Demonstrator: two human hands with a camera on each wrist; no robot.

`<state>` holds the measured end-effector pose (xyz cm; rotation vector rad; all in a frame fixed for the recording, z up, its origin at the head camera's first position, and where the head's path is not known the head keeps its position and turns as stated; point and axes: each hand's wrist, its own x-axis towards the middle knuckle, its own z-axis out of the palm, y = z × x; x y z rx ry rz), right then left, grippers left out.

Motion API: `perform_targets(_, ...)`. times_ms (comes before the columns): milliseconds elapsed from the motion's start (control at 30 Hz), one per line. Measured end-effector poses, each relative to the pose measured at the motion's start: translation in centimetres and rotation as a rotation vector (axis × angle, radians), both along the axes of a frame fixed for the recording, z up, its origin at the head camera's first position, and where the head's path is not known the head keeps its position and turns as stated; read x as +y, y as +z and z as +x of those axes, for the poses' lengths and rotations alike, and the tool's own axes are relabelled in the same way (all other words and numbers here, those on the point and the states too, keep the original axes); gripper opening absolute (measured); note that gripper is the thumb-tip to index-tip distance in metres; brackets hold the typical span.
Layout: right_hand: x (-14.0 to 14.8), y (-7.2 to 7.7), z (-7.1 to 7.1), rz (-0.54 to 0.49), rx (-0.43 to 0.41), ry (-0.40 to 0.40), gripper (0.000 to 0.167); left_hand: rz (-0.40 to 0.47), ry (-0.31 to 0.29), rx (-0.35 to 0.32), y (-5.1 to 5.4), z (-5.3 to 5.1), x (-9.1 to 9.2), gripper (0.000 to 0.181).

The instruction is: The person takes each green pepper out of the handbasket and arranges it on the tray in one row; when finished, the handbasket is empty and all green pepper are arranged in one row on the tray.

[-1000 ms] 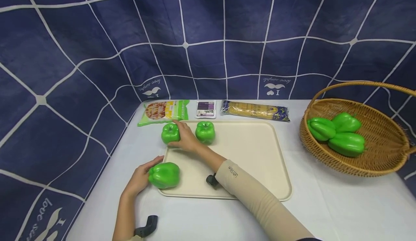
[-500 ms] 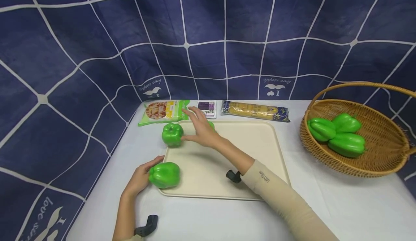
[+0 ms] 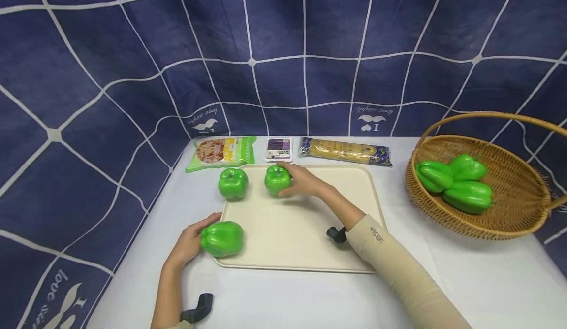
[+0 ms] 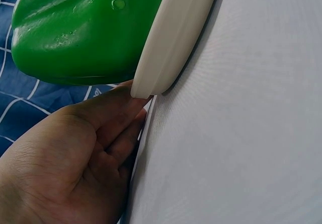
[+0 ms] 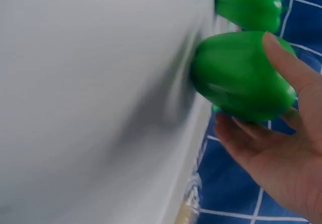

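Note:
My right hand [image 3: 304, 181] holds the top-right green bell pepper [image 3: 275, 181] at the back of the cream tray [image 3: 301, 235]. In the right wrist view, the thumb lies on one side of this bell pepper [image 5: 236, 75] and the fingers lie on the other. Left of it, another bell pepper [image 3: 233, 184] stands upright at the tray's back left corner. A third bell pepper [image 3: 222, 239] lies on its side at the front left. My left hand [image 3: 189, 243] rests beside it, fingers extended against the tray's left edge; the rim [image 4: 171, 38] hides some fingertips in the left wrist view.
A wicker basket [image 3: 522, 186] with an arched handle stands at the right, holding several green peppers [image 3: 467, 196]. Behind the tray lie a green food bag [image 3: 221, 151], a small white pack [image 3: 279, 149] and a pasta packet [image 3: 345, 151]. A blue checked curtain [image 3: 283, 33] hangs behind.
My right hand has let go of the back left bell pepper, lifted away rightward, and taken hold of the one beside it. The left hand has stayed in place.

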<state>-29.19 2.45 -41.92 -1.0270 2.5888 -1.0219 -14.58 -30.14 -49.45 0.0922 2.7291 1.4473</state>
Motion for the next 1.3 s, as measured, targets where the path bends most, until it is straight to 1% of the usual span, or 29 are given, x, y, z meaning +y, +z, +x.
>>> perform_targets(67,-0.5,-0.4,0.0,-0.014,-0.005,-0.01,0.086,0.003,-0.002,0.0,-0.1,0.0,0.0,0.042)
perform_targets(133,-1.0,-0.8,0.0,-0.016,0.008,-0.03,0.085,0.002,-0.001,0.0,-0.1,0.0,0.1,0.042)
perform_targets(267,-2.3,-1.2,0.1,-0.033,0.026,-0.058,0.085,-0.002,0.006,0.0,0.1,0.0,0.2,0.043)
perform_targets(567,-4.8,-1.8,0.4,-0.006,0.037,-0.089,0.086,-0.007,-0.001,-0.001,0.4,0.2,0.3,0.043)
perform_targets(867,-5.2,-1.9,0.4,0.016,0.04,-0.099,0.091,-0.002,0.01,-0.003,0.5,0.2,0.5,0.042)
perform_targets(1000,-5.2,-1.8,0.5,0.018,0.047,-0.092,0.094,0.006,0.004,-0.001,0.4,0.1,0.3,0.042)
perform_targets(1133,-5.2,-1.7,0.5,0.011,0.041,-0.083,0.093,0.007,0.004,0.003,0.4,0.1,0.1,0.042)
perform_targets(1300,-5.4,-1.9,0.4,-0.015,0.029,-0.083,0.09,0.015,0.016,-0.009,0.4,0.1,0.1,0.041)
